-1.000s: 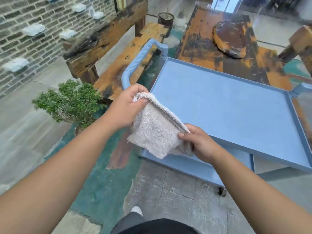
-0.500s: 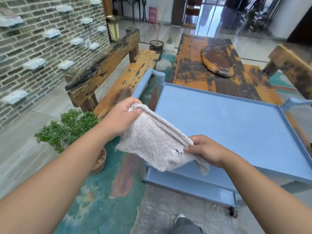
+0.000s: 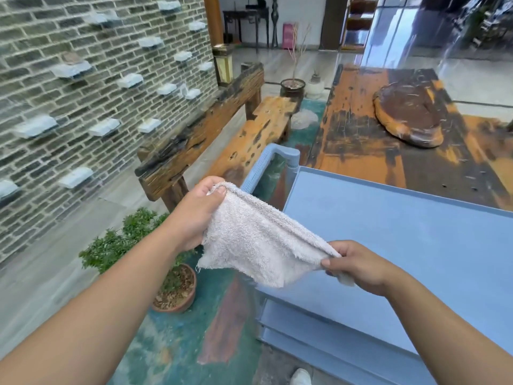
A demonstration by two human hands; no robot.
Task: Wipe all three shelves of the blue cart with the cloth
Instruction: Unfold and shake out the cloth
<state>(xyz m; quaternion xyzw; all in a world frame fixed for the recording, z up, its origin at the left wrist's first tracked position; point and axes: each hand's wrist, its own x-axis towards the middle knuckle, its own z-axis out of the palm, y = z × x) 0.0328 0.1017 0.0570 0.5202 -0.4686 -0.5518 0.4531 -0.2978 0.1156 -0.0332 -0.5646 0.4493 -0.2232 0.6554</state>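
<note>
- Stretching a white cloth (image 3: 258, 240) in the air, just over the near-left corner of the blue cart (image 3: 402, 234).
- Left hand (image 3: 198, 215) pinching its upper corner, fingers clamped.
- Right hand (image 3: 358, 266) gripping the opposite end, fingers closed on it.

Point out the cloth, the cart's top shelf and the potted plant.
cloth (image 3: 258, 240), head view, middle of the hanging towel.
top shelf (image 3: 402, 245), head view, bare blue surface.
potted plant (image 3: 177, 301), head view, terracotta pot's rim.

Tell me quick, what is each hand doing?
Left hand: closed, pinching one end of the cloth.
Right hand: closed, pinching the other end of the cloth.
</note>
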